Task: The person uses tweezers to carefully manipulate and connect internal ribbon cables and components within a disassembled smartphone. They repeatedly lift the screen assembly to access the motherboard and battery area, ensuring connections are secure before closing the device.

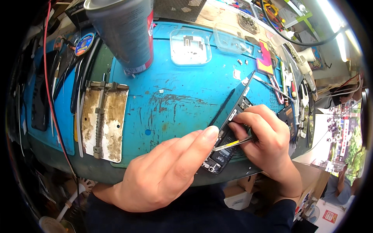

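An opened smartphone is tilted over the front right of the blue mat, its black battery and inner parts showing. One dark panel stands up along its left side. My left hand closes around the phone's near left edge, fingertips against the panel; its thumb is hidden. Closed around slim metal tweezers with a yellow mark, my right hand is over the phone's right side. The tweezers' tip points left, close to the lower end of the battery. Its fingertips are bent near the phone's inner edge.
A tall dark can stands at the back left. A metal clamp holder lies left on the blue mat. Clear plastic trays with small parts sit at the back. Tools, including pink-handled scissors, crowd the right.
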A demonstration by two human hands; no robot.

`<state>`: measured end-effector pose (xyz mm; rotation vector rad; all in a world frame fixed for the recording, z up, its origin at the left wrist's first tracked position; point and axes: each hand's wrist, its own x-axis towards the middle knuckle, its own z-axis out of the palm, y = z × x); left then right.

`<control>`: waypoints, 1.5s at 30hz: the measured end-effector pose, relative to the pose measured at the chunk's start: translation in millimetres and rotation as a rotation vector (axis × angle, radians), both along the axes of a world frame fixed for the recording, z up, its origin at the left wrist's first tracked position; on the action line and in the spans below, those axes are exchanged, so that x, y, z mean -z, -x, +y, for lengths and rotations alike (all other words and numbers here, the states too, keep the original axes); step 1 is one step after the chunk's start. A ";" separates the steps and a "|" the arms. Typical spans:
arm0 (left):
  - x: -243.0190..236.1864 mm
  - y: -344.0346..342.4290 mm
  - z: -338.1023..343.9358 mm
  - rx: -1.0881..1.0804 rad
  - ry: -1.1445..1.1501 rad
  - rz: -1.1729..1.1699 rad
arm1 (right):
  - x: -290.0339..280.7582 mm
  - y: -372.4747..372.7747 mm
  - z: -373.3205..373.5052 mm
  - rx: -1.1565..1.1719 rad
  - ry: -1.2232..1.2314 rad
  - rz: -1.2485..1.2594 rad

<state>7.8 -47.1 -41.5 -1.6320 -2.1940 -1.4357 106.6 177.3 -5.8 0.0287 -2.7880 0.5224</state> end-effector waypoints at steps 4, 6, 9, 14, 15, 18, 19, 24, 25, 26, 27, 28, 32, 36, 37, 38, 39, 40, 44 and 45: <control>2.6 6.3 -3.1 0.090 -0.010 -0.015 | -3.4 -0.4 -0.8 -0.037 -0.105 -0.008; 4.1 2.8 -3.0 0.073 -0.022 -0.053 | -2.8 -0.4 -2.6 -0.068 -0.158 -0.005; 1.3 1.2 -2.0 0.025 -0.050 -0.067 | 0.8 0.6 -2.8 -0.095 -0.247 0.063; 5.8 -1.5 3.3 -0.036 -0.094 -0.035 | -0.7 1.8 -9.6 -0.020 -0.142 0.013; 5.4 -1.8 3.5 -0.043 -0.093 -0.031 | -0.4 2.0 -10.1 -0.008 -0.130 0.012; 6.1 -2.6 2.8 -0.048 -0.083 -0.026 | 1.8 0.3 -11.0 0.032 -0.096 0.010; 6.0 -2.6 2.5 -0.049 -0.079 -0.026 | 1.0 -0.4 -10.6 0.038 -0.085 -0.008; 3.7 -1.6 -0.7 -0.016 -0.059 -0.050 | -7.6 -3.1 -10.3 0.067 -0.042 -0.085; 2.8 -0.5 -0.8 -0.004 -0.056 -0.045 | -8.0 -3.3 -11.4 0.067 -0.060 -0.087; 2.2 0.0 -1.3 -0.006 -0.048 -0.043 | -8.1 -3.5 -12.7 0.067 -0.077 -0.089; 1.8 0.1 -1.9 -0.007 -0.041 -0.041 | -7.9 -2.7 -13.7 0.068 -0.094 -0.091; 1.5 -0.6 -2.1 -0.005 -0.035 -0.042 | -7.7 -2.1 -14.4 0.057 -0.116 -0.085; 3.3 -1.4 -2.3 -0.011 -0.038 -0.040 | -7.0 -0.9 -16.0 0.053 -0.158 -0.100; 3.2 -0.7 -2.2 -0.012 -0.040 -0.034 | -9.3 2.3 -20.8 0.095 -0.183 -0.111; 3.5 -1.1 -1.8 -0.012 -0.041 -0.032 | -8.6 2.4 -23.2 0.119 -0.181 -0.111; 4.0 -1.1 -1.5 -0.010 -0.049 -0.029 | -8.8 3.2 -25.1 0.126 -0.186 -0.110; 4.5 -0.9 -1.2 -0.008 -0.056 -0.026 | -9.6 4.5 -26.9 0.133 -0.191 -0.110; 5.4 -1.6 -1.0 -0.008 -0.063 -0.026 | -10.1 5.2 -28.0 0.138 -0.197 -0.113; 7.0 -2.0 -0.9 -0.020 -0.067 -0.025 | -12.3 8.7 -29.7 0.153 -0.196 -0.149; 8.5 -1.8 -0.1 -0.026 -0.073 -0.018 | -13.0 9.2 -28.5 0.157 -0.171 -0.171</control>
